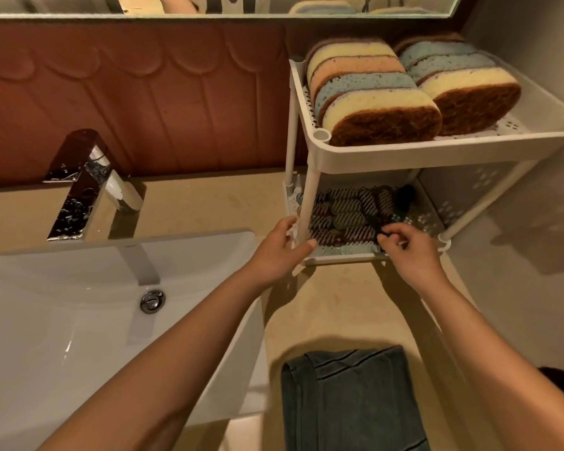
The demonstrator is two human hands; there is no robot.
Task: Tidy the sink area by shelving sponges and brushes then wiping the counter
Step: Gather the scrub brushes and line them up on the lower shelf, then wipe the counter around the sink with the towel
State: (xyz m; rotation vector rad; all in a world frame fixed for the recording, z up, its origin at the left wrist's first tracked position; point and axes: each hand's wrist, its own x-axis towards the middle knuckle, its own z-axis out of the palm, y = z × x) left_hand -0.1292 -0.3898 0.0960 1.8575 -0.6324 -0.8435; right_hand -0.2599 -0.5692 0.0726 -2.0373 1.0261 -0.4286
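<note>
A white two-tier plastic rack point(404, 154) stands on the beige counter point(339, 304), right of the sink. Its top tray holds several sponges point(375, 96) set on edge in two rows, yellow, pink and blue with brown scrub sides. The bottom tray holds several striped brushes point(345, 213) lying side by side. My left hand point(279, 252) grips the rack's front left post at the bottom tray. My right hand point(407, 249) reaches into the bottom tray, fingers pinched on a dark brush at the front edge. A folded dark grey cloth point(352, 398) lies on the counter near me.
A white basin point(79, 320) with a chrome drain fills the left. A chrome faucet point(85, 187) stands behind it. A brown tiled wall and a mirror edge run along the back. A grey wall closes the right side, beside the rack.
</note>
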